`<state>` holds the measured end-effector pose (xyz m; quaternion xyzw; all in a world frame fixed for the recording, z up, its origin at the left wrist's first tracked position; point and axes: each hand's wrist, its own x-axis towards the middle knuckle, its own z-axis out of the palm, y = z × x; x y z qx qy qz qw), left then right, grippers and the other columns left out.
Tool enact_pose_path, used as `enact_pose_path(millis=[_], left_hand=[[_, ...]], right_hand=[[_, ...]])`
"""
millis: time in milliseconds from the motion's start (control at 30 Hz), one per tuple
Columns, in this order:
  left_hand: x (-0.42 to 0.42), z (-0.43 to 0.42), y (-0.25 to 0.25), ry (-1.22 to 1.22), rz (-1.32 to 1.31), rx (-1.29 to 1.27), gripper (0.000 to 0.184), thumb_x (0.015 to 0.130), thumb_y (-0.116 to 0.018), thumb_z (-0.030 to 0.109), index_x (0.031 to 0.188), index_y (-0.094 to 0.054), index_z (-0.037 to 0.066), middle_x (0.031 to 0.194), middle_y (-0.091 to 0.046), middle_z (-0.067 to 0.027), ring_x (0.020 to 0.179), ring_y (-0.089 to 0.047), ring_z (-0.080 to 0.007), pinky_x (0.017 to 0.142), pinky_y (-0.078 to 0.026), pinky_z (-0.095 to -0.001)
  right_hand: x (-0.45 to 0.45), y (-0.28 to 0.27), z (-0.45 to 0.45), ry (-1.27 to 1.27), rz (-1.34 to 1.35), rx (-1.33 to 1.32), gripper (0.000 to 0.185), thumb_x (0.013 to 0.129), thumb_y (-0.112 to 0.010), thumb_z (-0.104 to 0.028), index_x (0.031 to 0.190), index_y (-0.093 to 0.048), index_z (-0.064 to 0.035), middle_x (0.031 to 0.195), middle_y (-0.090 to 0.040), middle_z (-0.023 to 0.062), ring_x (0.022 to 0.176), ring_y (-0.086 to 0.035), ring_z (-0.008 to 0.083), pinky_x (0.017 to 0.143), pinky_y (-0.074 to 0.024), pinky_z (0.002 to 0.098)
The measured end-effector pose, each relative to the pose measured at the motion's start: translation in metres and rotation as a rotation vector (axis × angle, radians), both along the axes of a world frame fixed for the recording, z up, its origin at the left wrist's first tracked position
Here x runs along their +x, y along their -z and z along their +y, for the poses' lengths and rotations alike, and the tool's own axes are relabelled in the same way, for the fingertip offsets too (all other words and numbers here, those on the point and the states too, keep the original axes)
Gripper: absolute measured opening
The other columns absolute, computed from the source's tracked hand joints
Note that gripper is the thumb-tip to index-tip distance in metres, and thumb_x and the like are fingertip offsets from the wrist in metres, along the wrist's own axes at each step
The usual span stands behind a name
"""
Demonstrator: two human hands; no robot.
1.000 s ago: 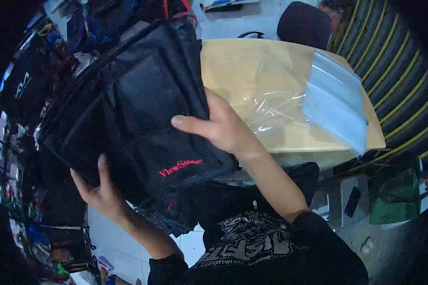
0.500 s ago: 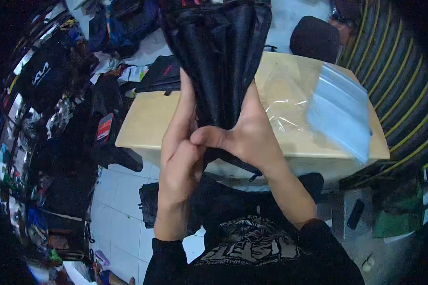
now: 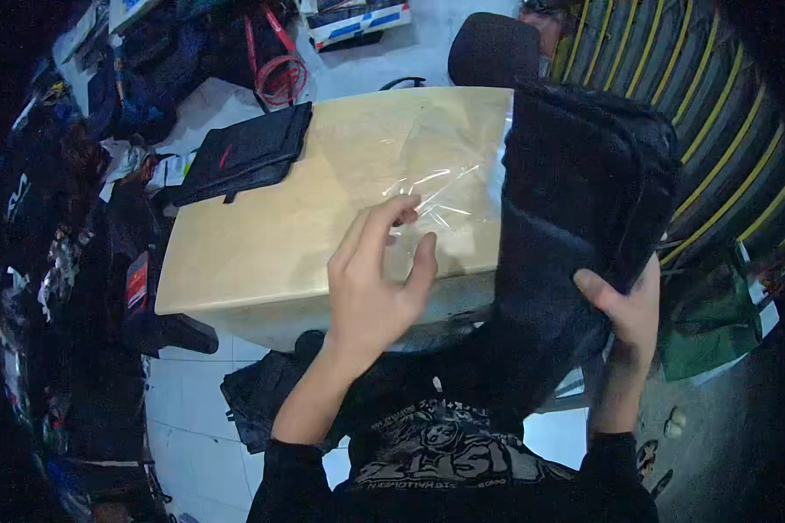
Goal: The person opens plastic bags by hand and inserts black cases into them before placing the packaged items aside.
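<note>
My right hand (image 3: 630, 312) grips the lower right edge of a bulky black fabric piece (image 3: 576, 200), thumb on top and the other fingers hidden behind it. This soft piece hangs over the right end of the pale yellow table (image 3: 253, 235) and covers most of a light blue plastic sheet (image 3: 501, 166). My left hand (image 3: 371, 279) is over the table's front edge with its fingers curled but apart from the thumb. Beyond its fingertips lies a crinkled clear plastic bag (image 3: 453, 187); I cannot tell whether they touch it.
A flat folded black item (image 3: 249, 152) with a red mark rests on the table's left back corner. Stacked tyres (image 3: 715, 131) stand on the right. A dark stool seat (image 3: 494, 59) is behind the table. Clutter fills the left side, and a green bag (image 3: 711, 322) sits at lower right.
The black fabric piece has gone from between both hands at the middle to the right, held by my right hand. My left hand has let go of it. The view has shifted.
</note>
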<state>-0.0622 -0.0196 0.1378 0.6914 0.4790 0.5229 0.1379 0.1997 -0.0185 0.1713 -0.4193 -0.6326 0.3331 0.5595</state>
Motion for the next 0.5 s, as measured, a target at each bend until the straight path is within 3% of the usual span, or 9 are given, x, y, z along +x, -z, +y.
enact_pose_path(millis=[100, 200, 233, 333, 433, 467, 500], left_hand=[[-0.001, 0.047, 0.032, -0.422, 0.478, 0.243, 0.044, 0.081, -0.071, 0.017, 0.12, -0.054, 0.005, 0.1, -0.061, -0.0153, 0.092, -0.06, -0.0306, 0.078, -0.05, -0.0409], [-0.005, 0.072, 0.048, -0.399, 0.514, 0.237, 0.036, 0.08, -0.071, 0.014, 0.113, -0.059, 0.005, 0.094, -0.061, -0.0138, 0.088, -0.06, -0.033, 0.079, -0.048, -0.0431], [-0.004, 0.078, 0.054, -0.325, 0.421, 0.202, 0.026, 0.08, -0.07, 0.009, 0.105, -0.063, 0.005, 0.093, -0.062, -0.0126, 0.085, -0.062, -0.0304, 0.074, -0.05, -0.0402], [0.0, 0.085, 0.061, -0.295, 0.272, 0.282, 0.02, 0.081, -0.068, 0.006, 0.101, -0.065, 0.004, 0.089, -0.063, -0.0129, 0.076, -0.064, -0.0288, 0.068, -0.051, -0.0364], [0.002, 0.081, 0.056, -0.257, 0.14, 0.314, 0.016, 0.085, -0.063, 0.0, 0.1, -0.067, 0.002, 0.087, -0.064, -0.0136, 0.071, -0.064, -0.026, 0.064, -0.051, -0.0323], [0.001, 0.079, 0.053, -0.226, 0.11, 0.312, 0.016, 0.085, -0.063, 0.0, 0.1, -0.067, 0.003, 0.086, -0.063, -0.0131, 0.07, -0.064, -0.0273, 0.063, -0.05, -0.0336], [0.0, 0.078, 0.049, -0.197, 0.08, 0.315, 0.016, 0.085, -0.062, 0.001, 0.1, -0.067, 0.003, 0.085, -0.063, -0.0126, 0.07, -0.063, -0.0286, 0.063, -0.05, -0.035]], right_hand=[[0.029, 0.007, -0.007, -0.018, -0.202, -0.068, 0.069, 0.067, -0.08, -0.01, 0.126, -0.048, 0.0042, 0.117, -0.062, 0.0153, 0.107, -0.059, 0.0222, 0.096, -0.0439, 0.0348], [0.03, 0.012, -0.015, -0.021, -0.484, -0.184, 0.067, 0.066, -0.079, -0.012, 0.124, -0.05, 0.0035, 0.111, -0.065, 0.0167, 0.102, -0.062, 0.0218, 0.094, -0.0453, 0.0343], [0.031, 0.02, -0.011, -0.085, -0.557, -0.137, 0.066, 0.066, -0.078, -0.014, 0.123, -0.05, 0.0033, 0.106, -0.067, 0.0172, 0.098, -0.064, 0.021, 0.091, -0.0469, 0.0342], [0.017, 0.023, -0.002, -0.208, -0.73, -0.236, 0.071, 0.067, -0.075, -0.019, 0.127, -0.046, 0.0037, 0.109, -0.064, 0.0228, 0.103, -0.064, 0.0348, 0.093, -0.0471, 0.0391], [-0.006, 0.033, 0.015, -0.275, -0.73, -0.222, 0.073, 0.069, -0.076, -0.02, 0.13, -0.044, 0.0046, 0.115, -0.062, 0.0226, 0.107, -0.061, 0.0274, 0.095, -0.0448, 0.0351], [-0.017, 0.037, 0.022, -0.284, -0.743, -0.198, 0.082, 0.07, -0.074, -0.019, 0.138, -0.036, 0.004, 0.117, -0.06, 0.0269, 0.111, -0.059, 0.0359, 0.097, -0.0447, 0.0384], [-0.027, 0.038, 0.029, -0.268, -0.753, -0.205, 0.084, 0.071, -0.073, -0.019, 0.14, -0.032, 0.0039, 0.118, -0.059, 0.0283, 0.111, -0.058, 0.038, 0.098, -0.0441, 0.0394]])
